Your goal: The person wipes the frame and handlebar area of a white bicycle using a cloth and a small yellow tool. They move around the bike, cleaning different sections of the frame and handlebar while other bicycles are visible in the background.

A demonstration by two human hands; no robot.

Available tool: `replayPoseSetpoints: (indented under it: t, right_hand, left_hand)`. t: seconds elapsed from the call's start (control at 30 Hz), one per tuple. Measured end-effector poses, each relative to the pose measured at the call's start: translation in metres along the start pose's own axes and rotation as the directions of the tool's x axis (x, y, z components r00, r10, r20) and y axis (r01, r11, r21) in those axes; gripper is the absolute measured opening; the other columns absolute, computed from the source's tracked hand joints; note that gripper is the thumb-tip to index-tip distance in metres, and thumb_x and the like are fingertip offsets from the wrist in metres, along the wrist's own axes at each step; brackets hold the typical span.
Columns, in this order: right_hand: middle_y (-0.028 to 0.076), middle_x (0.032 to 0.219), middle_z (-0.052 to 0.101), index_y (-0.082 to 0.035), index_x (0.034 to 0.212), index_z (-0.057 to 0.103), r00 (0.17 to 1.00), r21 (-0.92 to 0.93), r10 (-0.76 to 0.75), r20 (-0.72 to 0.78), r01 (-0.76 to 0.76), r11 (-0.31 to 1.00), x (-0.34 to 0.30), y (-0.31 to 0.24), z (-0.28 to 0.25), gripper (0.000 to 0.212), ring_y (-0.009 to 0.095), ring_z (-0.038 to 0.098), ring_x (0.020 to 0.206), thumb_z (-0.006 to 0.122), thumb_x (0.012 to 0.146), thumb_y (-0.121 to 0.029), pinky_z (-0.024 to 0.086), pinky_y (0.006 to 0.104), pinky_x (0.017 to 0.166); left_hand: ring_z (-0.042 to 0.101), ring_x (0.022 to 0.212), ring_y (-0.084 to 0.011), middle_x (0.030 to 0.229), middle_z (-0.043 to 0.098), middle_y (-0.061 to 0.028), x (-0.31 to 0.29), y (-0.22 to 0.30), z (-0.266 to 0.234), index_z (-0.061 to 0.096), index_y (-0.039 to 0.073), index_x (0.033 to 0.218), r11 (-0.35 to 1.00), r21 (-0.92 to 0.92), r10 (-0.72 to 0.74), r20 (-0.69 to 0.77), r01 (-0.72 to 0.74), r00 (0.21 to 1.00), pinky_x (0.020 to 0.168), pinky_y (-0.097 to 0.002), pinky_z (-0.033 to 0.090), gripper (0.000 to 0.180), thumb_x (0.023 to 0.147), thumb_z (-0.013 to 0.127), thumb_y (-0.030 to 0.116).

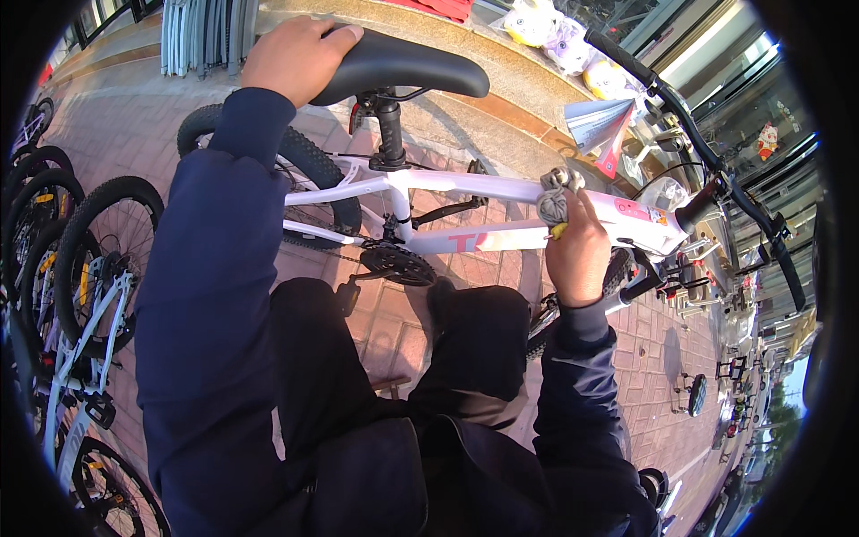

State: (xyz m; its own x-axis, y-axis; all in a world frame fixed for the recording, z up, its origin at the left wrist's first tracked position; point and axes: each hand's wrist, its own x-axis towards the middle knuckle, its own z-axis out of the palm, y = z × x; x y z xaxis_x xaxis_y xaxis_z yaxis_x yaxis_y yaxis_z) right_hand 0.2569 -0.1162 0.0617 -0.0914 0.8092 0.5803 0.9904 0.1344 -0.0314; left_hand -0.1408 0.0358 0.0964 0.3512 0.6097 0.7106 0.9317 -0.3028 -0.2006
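Note:
A white bicycle with a pale pinkish sheen on its frame (483, 185) stands sideways in front of me. My left hand (293, 61) grips the rear of its black saddle (412, 67), thumb lying on top. Bunched in my right hand (577, 255) is a grey, crumpled rag (555, 204) with a bit of yellow at its lower edge. The rag touches the top tube, towards the front of the frame. Below the saddle are the black seat post (389, 130), the knobby rear wheel (318, 170) and the chainring (398, 266).
Black handlebars (698, 143) reach out at the right. Several parked bicycles (107, 259) crowd the left side. Beyond the bicycle runs a stone step (510, 107), with plush toys (568, 45) and a folded leaflet (598, 130) near it. Brick paving (649, 367) lies underneath.

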Motion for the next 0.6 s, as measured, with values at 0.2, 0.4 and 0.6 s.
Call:
replayPoseSetpoints:
  t: [0.2, 0.4, 0.6]
  right_hand:
    - [0.023, 0.133, 0.059, -0.004, 0.107, 0.062, 0.947, 0.197, -0.064, 0.314, 0.001, 0.980, 0.010, -0.139, 0.092, 0.025, 0.040, 0.070, 0.088, 0.057, 0.083, -0.006, 0.059, 0.0474, 0.074]
    - [0.018, 0.120, 0.064, -0.003, 0.102, 0.064, 0.901, 0.316, -0.237, 0.362, 0.120, 0.941, -0.002, -0.140, 0.093, 0.023, 0.039, 0.069, 0.080, 0.060, 0.079, -0.005, 0.058, 0.0444, 0.071]
    - [0.019, 0.112, 0.067, -0.001, 0.113, 0.066, 0.855, 0.651, -0.439, 0.275, 0.170, 0.740, -0.025, -0.099, 0.061, 0.047, 0.040, 0.067, 0.095, 0.064, 0.066, 0.002, 0.055, 0.0440, 0.081]
  left_hand:
    - [0.066, 0.102, -0.0342, 0.113, 0.068, -0.0136, 0.000, 0.003, -0.001, 0.067, 0.027, 0.124, 0.981, -0.124, -0.139, 0.084, 0.149, 0.987, 0.089, -0.0459, 0.053, 0.032, 0.100, 0.046, 0.029]
    - [0.066, 0.102, -0.0379, 0.114, 0.067, -0.0174, 0.004, 0.002, -0.001, 0.071, 0.022, 0.119, 0.982, -0.132, -0.131, 0.040, 0.135, 0.991, 0.089, -0.0481, 0.052, 0.037, 0.098, 0.048, 0.042]
    - [0.065, 0.109, -0.0347, 0.121, 0.068, -0.0109, 0.002, -0.004, 0.001, 0.066, 0.023, 0.126, 0.999, 0.044, 0.011, -0.022, -0.010, 1.000, 0.093, -0.0433, 0.053, 0.032, 0.096, 0.053, 0.021]
